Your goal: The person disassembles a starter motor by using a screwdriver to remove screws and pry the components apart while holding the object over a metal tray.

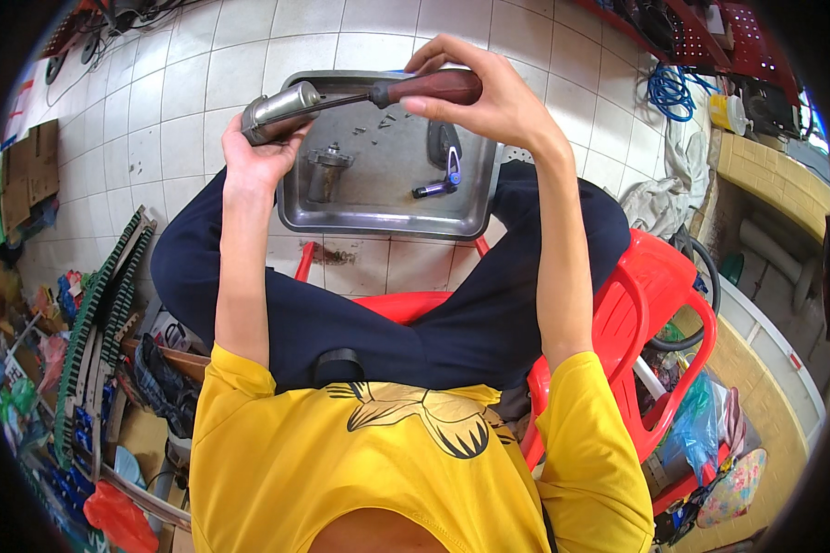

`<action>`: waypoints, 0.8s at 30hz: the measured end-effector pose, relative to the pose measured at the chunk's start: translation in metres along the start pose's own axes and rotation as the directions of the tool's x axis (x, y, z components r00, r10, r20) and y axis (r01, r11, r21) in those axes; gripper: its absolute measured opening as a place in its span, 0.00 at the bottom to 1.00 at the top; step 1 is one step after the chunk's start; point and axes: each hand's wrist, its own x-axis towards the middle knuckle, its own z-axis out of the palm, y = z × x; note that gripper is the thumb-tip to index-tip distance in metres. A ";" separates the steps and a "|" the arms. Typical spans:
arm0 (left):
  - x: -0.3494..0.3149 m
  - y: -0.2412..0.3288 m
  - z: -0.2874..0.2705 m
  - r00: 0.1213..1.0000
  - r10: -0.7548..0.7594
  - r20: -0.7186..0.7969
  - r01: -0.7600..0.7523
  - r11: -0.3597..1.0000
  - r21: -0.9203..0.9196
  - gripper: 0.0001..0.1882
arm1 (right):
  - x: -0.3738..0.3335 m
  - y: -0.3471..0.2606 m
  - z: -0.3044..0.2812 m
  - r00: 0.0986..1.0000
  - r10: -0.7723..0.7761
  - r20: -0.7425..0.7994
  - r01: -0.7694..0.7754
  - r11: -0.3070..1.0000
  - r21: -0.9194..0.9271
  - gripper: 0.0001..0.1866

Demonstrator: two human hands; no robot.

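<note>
My left hand (254, 164), raised over the tray's left side, is closed around a silver metal cylindrical motor part (288, 101). In my right hand (500, 101) is a screwdriver (443, 87) with a dark red handle, thumb below it and fingers above. The screwdriver's long thin shaft points left and lies along the motor part; its tip cannot be made out. Beneath both hands is a grey metal tray (378, 224). Inside it stand a second metal part with a flange (326, 172), several small screws (360, 130) and a blue-and-black tool (452, 172).
A red plastic stool (401, 307) shows under the tray and my legs. At my right is a red plastic chair (650, 295). Blue coiled hose (670, 92) lies on the tiled floor at far right. Long green-and-black strips (92, 332) and clutter lie at left.
</note>
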 end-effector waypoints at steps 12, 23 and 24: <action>0.002 0.000 -0.002 1.000 0.002 -0.012 -0.002 1.000 -0.011 0.24 | 0.005 -0.019 -0.005 0.952 0.293 0.094 -0.298 0.953 0.051 0.15; 0.003 0.001 -0.002 1.000 -0.017 -0.012 0.017 1.000 -0.021 0.23 | 0.002 0.005 0.000 0.992 -0.125 -0.021 0.124 0.990 -0.062 0.17; 0.004 0.002 -0.004 1.000 -0.020 -0.008 0.020 1.000 -0.019 0.23 | 0.002 -0.001 -0.002 0.998 -0.063 0.016 0.064 0.995 -0.070 0.17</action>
